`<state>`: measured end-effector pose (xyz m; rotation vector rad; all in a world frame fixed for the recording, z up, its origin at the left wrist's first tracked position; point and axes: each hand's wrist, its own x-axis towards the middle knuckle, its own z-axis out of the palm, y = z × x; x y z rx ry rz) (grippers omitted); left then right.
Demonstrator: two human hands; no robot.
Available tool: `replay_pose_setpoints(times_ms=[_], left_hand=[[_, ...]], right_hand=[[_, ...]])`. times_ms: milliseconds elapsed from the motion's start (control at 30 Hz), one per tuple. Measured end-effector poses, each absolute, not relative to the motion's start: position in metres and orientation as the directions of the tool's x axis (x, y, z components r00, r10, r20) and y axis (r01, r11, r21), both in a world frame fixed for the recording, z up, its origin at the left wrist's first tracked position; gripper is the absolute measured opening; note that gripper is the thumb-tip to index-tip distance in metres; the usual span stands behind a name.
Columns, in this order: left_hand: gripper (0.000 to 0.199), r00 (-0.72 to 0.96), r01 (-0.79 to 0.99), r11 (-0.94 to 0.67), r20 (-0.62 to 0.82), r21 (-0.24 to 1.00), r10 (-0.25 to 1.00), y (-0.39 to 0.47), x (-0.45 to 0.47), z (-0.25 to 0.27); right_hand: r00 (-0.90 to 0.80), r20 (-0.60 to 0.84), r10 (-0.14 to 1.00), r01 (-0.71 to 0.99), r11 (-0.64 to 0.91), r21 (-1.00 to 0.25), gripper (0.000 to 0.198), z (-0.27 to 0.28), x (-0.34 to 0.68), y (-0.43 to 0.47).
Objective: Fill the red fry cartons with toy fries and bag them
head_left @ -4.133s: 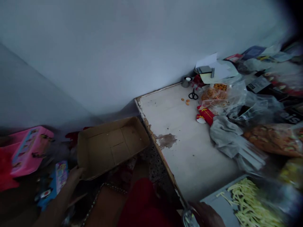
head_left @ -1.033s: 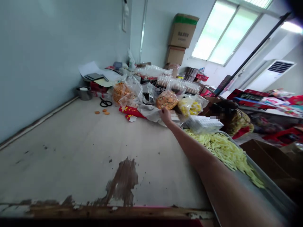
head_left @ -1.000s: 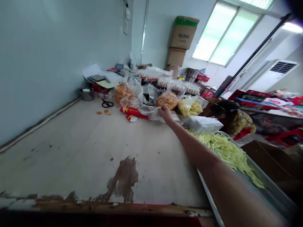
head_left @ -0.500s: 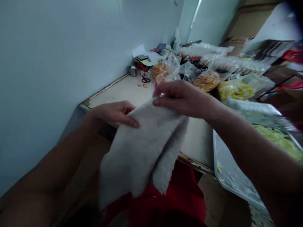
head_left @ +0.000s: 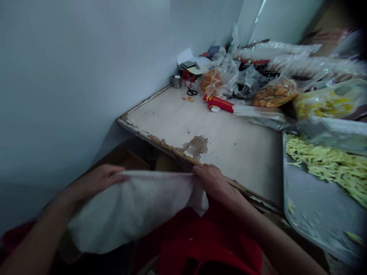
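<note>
A whitish-grey cloth (head_left: 134, 210) is stretched between my two hands, below the front edge of the worn table (head_left: 172, 118). My left hand (head_left: 97, 179) is closed on its upper left corner. At the upper right corner my right hand (head_left: 210, 179) grips the cloth, close to the table's chipped edge. The top border is pulled nearly straight, and the rest hangs down over red clothing (head_left: 209, 244). The fingertips behind the cloth are partly hidden.
On the right, a metal tray (head_left: 304, 194) holds pale yellow strips (head_left: 329, 164). Black scissors (head_left: 192, 91), a metal cup (head_left: 177, 81), a red packet (head_left: 219, 104) and bags of snacks (head_left: 275, 93) lie toward the back. A wall (head_left: 71, 76) rises on the left.
Both hands have moved down and apart, off the tabletop to below its front edge. The cloth, folded and drooping before, is now spread with its top edge taut. The view has shifted.
</note>
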<state>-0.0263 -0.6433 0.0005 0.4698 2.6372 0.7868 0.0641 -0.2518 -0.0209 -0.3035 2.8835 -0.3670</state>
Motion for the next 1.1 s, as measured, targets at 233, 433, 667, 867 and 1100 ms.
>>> replay_pose_setpoints(times_ms=[233, 433, 667, 867, 1100], left_hand=[[0.047, -0.891, 0.412, 0.622, 0.149, 0.666, 0.430, -0.551, -0.024, -0.127], [0.033, -0.912, 0.318, 0.600, 0.064, 0.734, 0.406, -0.553, 0.007, -0.202], [0.042, -0.860, 0.376, 0.656, -0.016, 0.654, 0.510, -0.542, -0.045, -0.215], [0.022, -0.829, 0.445, 0.714, -0.054, 0.540, 0.557, -0.552, -0.045, -0.162], [0.020, -0.941, 0.337, 0.905, 0.122, 0.260, 0.316, -0.543, 0.003, -0.091]], right_hand=[[-0.980, 0.148, -0.129, -0.168, 0.941, -0.294, 0.043, -0.099, 0.096, -0.294], [-0.998, 0.051, -0.027, -0.055, 0.725, -0.687, 0.030, -0.167, 0.088, -0.298], [-0.982, -0.060, -0.179, -0.092, 0.728, -0.679, 0.037, -0.176, 0.077, -0.287], [-0.993, -0.068, -0.097, -0.031, 0.768, -0.639, 0.033, -0.167, 0.087, -0.277], [-0.996, 0.029, 0.082, 0.029, 0.634, -0.773, 0.027, -0.136, 0.086, -0.277]])
